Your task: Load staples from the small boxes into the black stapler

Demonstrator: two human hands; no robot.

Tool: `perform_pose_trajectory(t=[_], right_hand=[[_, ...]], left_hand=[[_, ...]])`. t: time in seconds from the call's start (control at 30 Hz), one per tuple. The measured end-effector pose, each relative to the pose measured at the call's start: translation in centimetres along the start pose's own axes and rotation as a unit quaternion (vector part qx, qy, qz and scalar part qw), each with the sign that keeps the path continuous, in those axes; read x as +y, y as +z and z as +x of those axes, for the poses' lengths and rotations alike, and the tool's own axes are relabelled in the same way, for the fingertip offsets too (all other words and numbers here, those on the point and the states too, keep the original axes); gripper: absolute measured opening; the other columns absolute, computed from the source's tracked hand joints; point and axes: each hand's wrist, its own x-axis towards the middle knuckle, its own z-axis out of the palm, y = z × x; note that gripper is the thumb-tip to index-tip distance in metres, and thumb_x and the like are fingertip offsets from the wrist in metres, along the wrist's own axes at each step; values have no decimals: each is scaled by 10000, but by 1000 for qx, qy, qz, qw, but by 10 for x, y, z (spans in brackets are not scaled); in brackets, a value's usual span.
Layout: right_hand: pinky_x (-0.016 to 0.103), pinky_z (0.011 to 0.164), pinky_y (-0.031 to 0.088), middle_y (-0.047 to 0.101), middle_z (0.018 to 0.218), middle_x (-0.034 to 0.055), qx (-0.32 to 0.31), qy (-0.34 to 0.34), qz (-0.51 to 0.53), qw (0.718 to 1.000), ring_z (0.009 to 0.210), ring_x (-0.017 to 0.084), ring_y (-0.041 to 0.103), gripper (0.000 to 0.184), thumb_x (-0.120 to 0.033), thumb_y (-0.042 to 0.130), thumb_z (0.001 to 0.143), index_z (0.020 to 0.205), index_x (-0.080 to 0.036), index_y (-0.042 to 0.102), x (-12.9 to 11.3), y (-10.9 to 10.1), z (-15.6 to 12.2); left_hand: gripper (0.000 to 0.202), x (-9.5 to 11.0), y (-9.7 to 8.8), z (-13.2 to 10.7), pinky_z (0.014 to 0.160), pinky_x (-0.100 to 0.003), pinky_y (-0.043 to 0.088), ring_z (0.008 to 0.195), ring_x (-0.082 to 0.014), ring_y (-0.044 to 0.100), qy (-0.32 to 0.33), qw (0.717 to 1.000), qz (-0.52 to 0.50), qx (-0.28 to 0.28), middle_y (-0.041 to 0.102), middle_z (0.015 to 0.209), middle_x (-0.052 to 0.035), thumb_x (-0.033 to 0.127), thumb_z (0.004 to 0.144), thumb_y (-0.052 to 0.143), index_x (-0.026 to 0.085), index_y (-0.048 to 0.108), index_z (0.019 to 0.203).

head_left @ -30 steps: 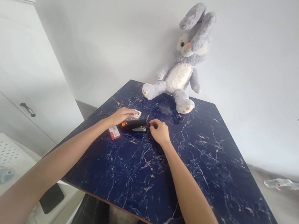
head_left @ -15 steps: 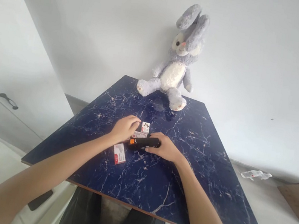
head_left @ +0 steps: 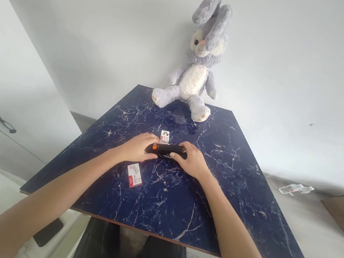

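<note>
Stapler (head_left: 171, 148), black with an orange patch (head_left: 155, 147) at one end, is near the middle of the dark blue table (head_left: 172, 208). Its long axis runs left to right across the person's front, roughly in line with the table's near edge. The orange end points left, the plain black end right. The left hand (head_left: 140, 147) clasps the orange end between thumb and fingers; the right hand (head_left: 192, 161) pinches the other, thumb on the near side. From here I can't tell whether its base touches the tabletop. Just beyond it is a small box (head_left: 164, 135); a red-and-white box (head_left: 134, 175) lies nearer the person, to the left. A grey toy rabbit (head_left: 192, 81) sits at the far edge.
</note>
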Motion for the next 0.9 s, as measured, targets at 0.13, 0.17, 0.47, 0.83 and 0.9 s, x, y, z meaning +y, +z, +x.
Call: perform_pose_trajectory(t=[0.13,0.17,0.47,0.83,0.9], right_hand=[[349,730,471,592,917,62,174,-66,24,982,805,209,565,250,-454,562,940,961,-207,529,-8,-8,-3],[359,738,478,585,917,68,211,-88,27,973,819,214,563,217,-423,557,943,950,-209,523,-11,-9,-4],[345,818,541,685,1019,72,-16,-350,41,936,926,208,649,195,-373,555,973,1034,-213,648,-72,28,-24],[390,875,526,604,1363,114,-60,-366,3,929,1003,240,626,456,-531,510,990,1264,-187,630,-89,44,-30],[342,802,518,699,1108,92,-9,-350,12,937,881,202,630,329,-455,534,992,1103,-180,676,-77,39,-23]], left_hand=[[429,-2,3,1,810,-375,478,977,-270,627,-43,999,22,15,690,1105,-89,529,864,659,225,670,1166],[422,-2,4,2,803,-369,470,962,-264,628,-51,998,27,24,697,1084,-78,521,856,674,236,676,1167],[344,-1,13,2,867,-377,476,982,-259,621,-35,995,13,94,703,1059,-53,428,861,658,239,686,1147],[357,-14,8,1,784,-330,474,864,-200,645,-64,980,-34,183,708,1054,-62,394,1017,407,208,676,1160],[351,-12,7,2,842,-335,467,939,-205,639,-56,975,-31,211,703,1044,-62,364,1029,379,200,681,1100]])
